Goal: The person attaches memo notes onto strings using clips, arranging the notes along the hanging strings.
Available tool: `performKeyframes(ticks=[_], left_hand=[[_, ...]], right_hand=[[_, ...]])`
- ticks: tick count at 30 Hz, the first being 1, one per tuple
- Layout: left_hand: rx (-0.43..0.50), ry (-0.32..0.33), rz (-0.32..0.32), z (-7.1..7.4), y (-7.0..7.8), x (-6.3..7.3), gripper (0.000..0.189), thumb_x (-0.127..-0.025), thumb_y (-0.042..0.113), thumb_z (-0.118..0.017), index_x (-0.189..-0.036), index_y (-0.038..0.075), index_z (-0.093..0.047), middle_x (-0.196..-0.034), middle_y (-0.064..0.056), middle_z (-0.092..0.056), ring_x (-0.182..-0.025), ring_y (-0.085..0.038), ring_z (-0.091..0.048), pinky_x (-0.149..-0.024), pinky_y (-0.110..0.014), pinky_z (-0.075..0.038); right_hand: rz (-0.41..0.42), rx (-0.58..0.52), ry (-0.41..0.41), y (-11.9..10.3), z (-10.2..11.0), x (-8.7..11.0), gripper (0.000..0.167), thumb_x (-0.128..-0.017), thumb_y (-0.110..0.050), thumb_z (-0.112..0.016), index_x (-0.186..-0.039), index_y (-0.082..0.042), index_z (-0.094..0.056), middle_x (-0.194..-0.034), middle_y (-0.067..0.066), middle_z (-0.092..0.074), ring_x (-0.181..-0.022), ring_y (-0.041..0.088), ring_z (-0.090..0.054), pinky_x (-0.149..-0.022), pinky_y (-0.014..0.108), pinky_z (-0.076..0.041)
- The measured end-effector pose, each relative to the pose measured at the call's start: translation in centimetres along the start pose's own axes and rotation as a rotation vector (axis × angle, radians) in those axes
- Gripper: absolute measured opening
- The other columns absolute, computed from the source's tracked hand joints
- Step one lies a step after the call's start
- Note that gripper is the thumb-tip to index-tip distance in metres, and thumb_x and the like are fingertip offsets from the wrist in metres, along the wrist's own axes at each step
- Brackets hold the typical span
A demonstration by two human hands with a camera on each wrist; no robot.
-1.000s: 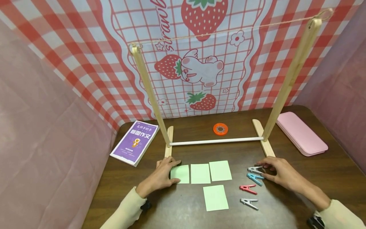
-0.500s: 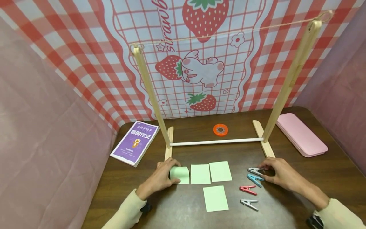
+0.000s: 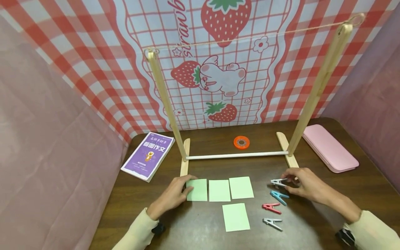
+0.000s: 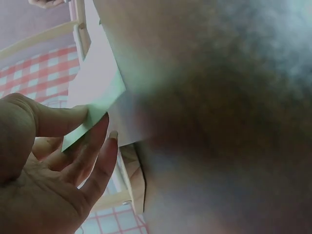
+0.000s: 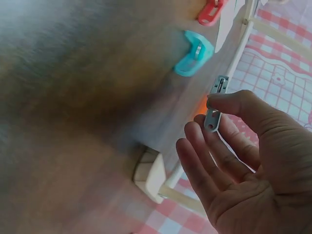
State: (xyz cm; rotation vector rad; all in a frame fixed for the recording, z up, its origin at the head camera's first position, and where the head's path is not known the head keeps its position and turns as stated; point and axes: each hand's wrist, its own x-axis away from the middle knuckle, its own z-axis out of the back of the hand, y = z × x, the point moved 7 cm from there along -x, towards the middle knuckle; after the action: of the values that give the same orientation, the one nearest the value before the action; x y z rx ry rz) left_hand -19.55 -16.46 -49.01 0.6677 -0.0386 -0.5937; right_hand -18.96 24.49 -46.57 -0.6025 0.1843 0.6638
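Note:
My left hand (image 3: 170, 194) pinches a pale green paper square (image 3: 199, 190) by its left edge, the leftmost in a row of three. In the left wrist view the thumb lies on one face of the paper (image 4: 100, 73), fingers behind it. Beside it lie two more green squares (image 3: 219, 191) (image 3: 241, 187), with another (image 3: 235, 217) below. My right hand (image 3: 312, 187) pinches a grey clothespin (image 3: 276, 182) between thumb and fingers. In the right wrist view this clothespin (image 5: 219, 87) is held by its handle end. A blue clothespin (image 3: 279, 197) lies just below it.
A red clothespin (image 3: 271, 208) and another grey one (image 3: 272, 223) lie nearer. Behind stands a wooden frame (image 3: 318, 86) with a string (image 3: 250, 39) across its top and a white bar (image 3: 237, 155) low down. A purple book (image 3: 148, 156), orange disc (image 3: 241, 142) and pink case (image 3: 331, 148) lie around it.
The leftmost paper, curled up half a second ago, now looks flatter, with my left thumb higher on its edge. My right hand has moved up slightly, carrying the grey clothespin away from the blue one.

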Motion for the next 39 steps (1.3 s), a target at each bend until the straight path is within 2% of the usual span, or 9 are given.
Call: performKeyframes(ticks=[4, 8, 12, 16, 19, 25, 29, 34, 39], left_hand=[[0.012, 0.034, 0.012, 0.7, -0.1, -0.1, 0.019, -0.093, -0.001, -0.073, -0.112, 0.005, -0.073, -0.1, -0.01, -0.078, -0.078, -0.009, -0.068, -0.068, -0.021, -0.06], [0.059, 0.06, 0.047, 1.4, -0.3, -0.1, 0.018, -0.093, 0.0, -0.074, -0.109, 0.008, -0.073, -0.096, -0.009, -0.078, -0.07, -0.009, -0.067, -0.062, -0.018, -0.057], [0.144, 0.13, 0.073, 2.3, -0.3, -0.2, 0.018, -0.092, 0.001, -0.076, -0.109, 0.008, -0.074, -0.099, -0.011, -0.08, -0.072, -0.019, -0.074, -0.065, -0.022, -0.062], [0.213, 0.236, 0.073, 3.3, 0.0, -0.4, 0.018, -0.09, 0.001, -0.079, -0.106, 0.005, -0.074, -0.095, -0.012, -0.08, -0.077, -0.024, -0.077, -0.071, -0.026, -0.066], [0.245, 0.306, 0.076, 3.9, 0.1, -0.6, 0.017, -0.089, 0.001, -0.08, -0.104, 0.003, -0.073, -0.093, -0.015, -0.079, -0.075, -0.027, -0.077, -0.07, -0.027, -0.067], [0.257, 0.416, 0.107, 5.0, 0.3, -0.9, 0.013, -0.09, 0.006, -0.081, -0.1, 0.005, -0.072, -0.093, -0.012, -0.079, -0.078, -0.019, -0.077, -0.074, -0.026, -0.066], [0.268, 0.463, 0.116, 5.6, 0.5, -1.1, 0.011, -0.09, 0.008, -0.081, -0.098, 0.007, -0.074, -0.093, -0.009, -0.08, -0.081, -0.016, -0.077, -0.075, -0.029, -0.067], [0.354, 0.494, 0.131, 6.6, 0.7, -1.6, 0.012, -0.091, 0.007, -0.08, -0.101, 0.004, -0.075, -0.094, -0.014, -0.08, -0.083, -0.018, -0.077, -0.079, -0.035, -0.068], [0.448, 0.552, 0.134, 8.0, 1.1, -2.3, 0.017, -0.092, 0.005, -0.079, -0.106, -0.002, -0.074, -0.097, -0.02, -0.078, -0.085, -0.018, -0.076, -0.081, -0.025, -0.066]], right_hand=[[0.048, 0.0, 0.021, -0.9, 0.6, -1.0, 0.032, -0.071, -0.001, -0.089, -0.098, -0.01, -0.074, -0.083, -0.009, -0.072, -0.075, -0.003, -0.062, -0.059, 0.022, -0.058], [0.103, 0.019, 0.036, -2.1, 1.3, -2.1, 0.033, -0.073, -0.002, -0.088, -0.101, -0.011, -0.075, -0.087, -0.01, -0.072, -0.076, -0.002, -0.063, -0.062, 0.018, -0.056], [0.125, 0.0, 0.038, -3.3, 2.0, -3.4, 0.034, -0.073, -0.001, -0.089, -0.103, -0.01, -0.075, -0.091, -0.008, -0.075, -0.078, -0.003, -0.065, -0.064, 0.016, -0.057], [0.107, -0.059, 0.029, -4.4, 2.8, -4.9, 0.039, -0.072, 0.001, -0.09, -0.105, -0.009, -0.073, -0.091, -0.005, -0.076, -0.08, -0.006, -0.064, -0.065, 0.016, -0.059], [0.084, -0.098, 0.014, -5.1, 3.5, -6.1, 0.038, -0.073, 0.002, -0.091, -0.103, -0.01, -0.072, -0.091, -0.004, -0.076, -0.081, -0.005, -0.067, -0.067, 0.017, -0.061], [0.101, -0.081, -0.011, -6.7, 5.1, -8.5, 0.033, -0.077, -0.004, -0.091, -0.103, -0.013, -0.073, -0.094, -0.009, -0.075, -0.084, 0.004, -0.073, -0.072, 0.024, -0.065], [0.113, -0.072, -0.034, -7.9, 6.1, -10.2, 0.033, -0.082, -0.009, -0.089, -0.11, -0.016, -0.072, -0.098, -0.011, -0.076, -0.089, 0.006, -0.075, -0.076, 0.028, -0.066], [0.11, -0.024, -0.049, -9.7, 7.5, -12.8, 0.03, -0.086, -0.014, -0.087, -0.113, -0.017, -0.074, -0.1, -0.011, -0.077, -0.09, 0.006, -0.074, -0.077, 0.029, -0.065], [0.169, 0.022, -0.021, -11.7, 9.2, -16.0, 0.03, -0.086, -0.014, -0.086, -0.115, -0.013, -0.074, -0.1, -0.006, -0.078, -0.088, 0.008, -0.073, -0.076, 0.029, -0.064]])
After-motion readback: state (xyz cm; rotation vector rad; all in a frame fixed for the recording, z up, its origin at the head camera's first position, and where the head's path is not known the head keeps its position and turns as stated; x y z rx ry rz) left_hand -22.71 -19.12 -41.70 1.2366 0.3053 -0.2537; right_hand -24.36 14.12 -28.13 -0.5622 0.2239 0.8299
